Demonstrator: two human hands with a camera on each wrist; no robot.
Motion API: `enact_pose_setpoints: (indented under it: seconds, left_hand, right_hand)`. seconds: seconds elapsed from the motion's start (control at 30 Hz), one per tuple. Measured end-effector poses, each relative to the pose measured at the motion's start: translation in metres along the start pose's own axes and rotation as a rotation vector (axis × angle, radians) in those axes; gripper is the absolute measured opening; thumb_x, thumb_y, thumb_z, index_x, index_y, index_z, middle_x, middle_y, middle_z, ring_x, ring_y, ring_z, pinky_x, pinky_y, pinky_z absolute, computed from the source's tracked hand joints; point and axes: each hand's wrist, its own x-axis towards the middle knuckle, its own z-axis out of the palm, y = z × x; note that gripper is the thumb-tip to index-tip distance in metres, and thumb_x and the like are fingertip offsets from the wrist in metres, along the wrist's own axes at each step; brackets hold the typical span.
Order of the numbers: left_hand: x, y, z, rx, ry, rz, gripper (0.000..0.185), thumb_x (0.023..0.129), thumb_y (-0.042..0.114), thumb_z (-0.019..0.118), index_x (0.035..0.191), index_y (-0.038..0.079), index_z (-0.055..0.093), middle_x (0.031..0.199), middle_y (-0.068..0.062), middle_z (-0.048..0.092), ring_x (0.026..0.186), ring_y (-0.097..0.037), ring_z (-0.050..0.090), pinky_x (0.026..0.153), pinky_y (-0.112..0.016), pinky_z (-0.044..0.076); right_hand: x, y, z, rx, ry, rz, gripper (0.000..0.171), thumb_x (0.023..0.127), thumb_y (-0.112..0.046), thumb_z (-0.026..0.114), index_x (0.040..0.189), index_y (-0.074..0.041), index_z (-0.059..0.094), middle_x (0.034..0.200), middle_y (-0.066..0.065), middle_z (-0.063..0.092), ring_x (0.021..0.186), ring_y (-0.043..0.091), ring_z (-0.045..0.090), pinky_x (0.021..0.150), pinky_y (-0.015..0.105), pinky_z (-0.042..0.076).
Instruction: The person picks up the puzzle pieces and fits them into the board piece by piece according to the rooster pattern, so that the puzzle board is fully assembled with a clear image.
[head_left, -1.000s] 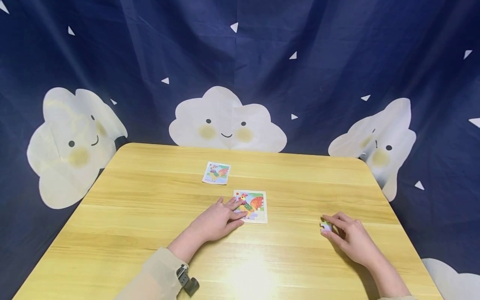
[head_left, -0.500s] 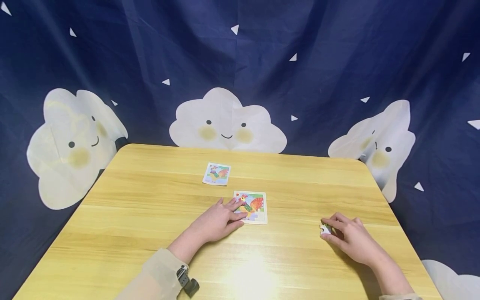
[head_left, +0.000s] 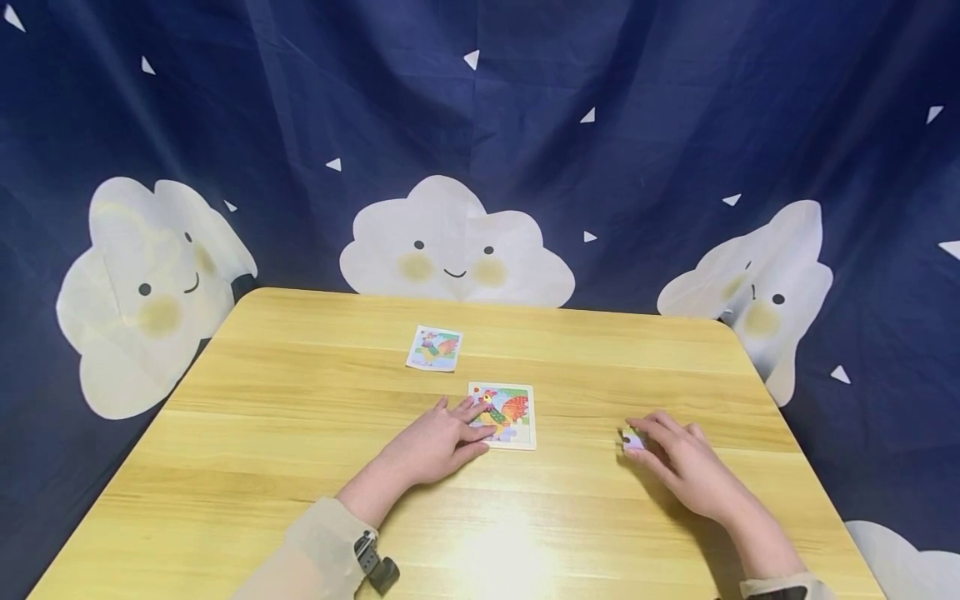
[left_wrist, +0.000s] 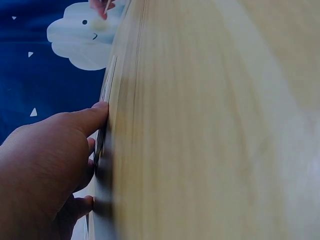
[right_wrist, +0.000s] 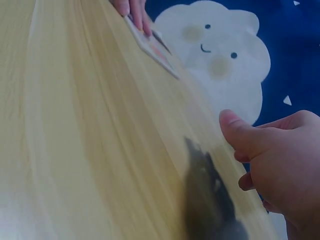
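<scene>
A white-framed jigsaw puzzle (head_left: 517,410) with a colourful rooster picture lies on the table. My left hand (head_left: 435,442) rests on its left side with fingers extended, covering part of the picture. Pale patches show toward the puzzle's lower right. Off to the right, my right hand (head_left: 693,468) pinches a puzzle piece (head_left: 634,440) between thumb and fingers, slightly above the tabletop. That piece is purple and green, with a notch on its left edge. In the right wrist view the thumb hides the piece, while the hand's shadow falls on the wood.
A small printed card (head_left: 435,348) with the same rooster lies behind the puzzle, to its left. The wooden table (head_left: 315,350) ends at a dark blue curtain (head_left: 525,100) printed with white clouds. A black strap (head_left: 375,565) circles the left sleeve.
My right hand first tilts the puzzle piece in place, then lifts it and carries it a little left and away from me. The left hand stays on the puzzle.
</scene>
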Motion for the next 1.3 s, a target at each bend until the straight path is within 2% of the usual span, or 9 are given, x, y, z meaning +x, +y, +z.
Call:
enact_pose_setpoints:
  seconds: [0.2, 0.77, 1.03, 1.3]
  left_hand:
    - [0.001, -0.001, 0.001, 0.0, -0.005, -0.004, 0.04, 0.11, 0.039, 0.059, 0.143, 0.02, 0.07, 0.162, -0.008, 0.046, 0.152, -0.032, 0.038, 0.121, -0.066, 0.026]
    - [0.002, -0.001, 0.001, 0.008, -0.004, 0.003, 0.04, 0.11, 0.039, 0.058, 0.144, 0.02, 0.069, 0.163, -0.008, 0.045, 0.152, -0.031, 0.038, 0.121, -0.066, 0.026]
    - [0.0, -0.001, 0.002, -0.001, 0.001, 0.001, 0.04, 0.11, 0.04, 0.057, 0.144, 0.021, 0.068, 0.163, -0.008, 0.045, 0.152, -0.032, 0.037, 0.121, -0.067, 0.025]
    - [-0.001, -0.002, 0.001, 0.014, 0.001, 0.005, 0.041, 0.11, 0.041, 0.057, 0.144, 0.021, 0.069, 0.162, -0.008, 0.045, 0.151, -0.033, 0.039, 0.12, -0.066, 0.028]
  right_hand:
    - [0.016, -0.011, 0.007, 0.022, -0.011, -0.025, 0.04, 0.103, -0.023, 0.072, 0.137, -0.002, 0.067, 0.119, -0.009, 0.061, 0.087, 0.001, 0.054, 0.078, 0.03, 0.027]
    - [0.059, -0.048, 0.044, 0.005, -0.067, -0.088, 0.044, 0.104, -0.038, 0.069, 0.137, -0.008, 0.069, 0.121, -0.007, 0.064, 0.1, 0.006, 0.061, 0.085, 0.035, 0.033]
    - [0.074, -0.063, 0.06, -0.02, -0.096, -0.105, 0.045, 0.103, -0.042, 0.069, 0.136, -0.01, 0.07, 0.115, -0.009, 0.062, 0.084, 0.003, 0.05, 0.083, 0.036, 0.031]
    - [0.086, -0.073, 0.073, -0.043, -0.102, -0.129, 0.047, 0.103, -0.045, 0.069, 0.137, -0.013, 0.071, 0.109, -0.011, 0.058, 0.079, 0.003, 0.044, 0.081, 0.037, 0.027]
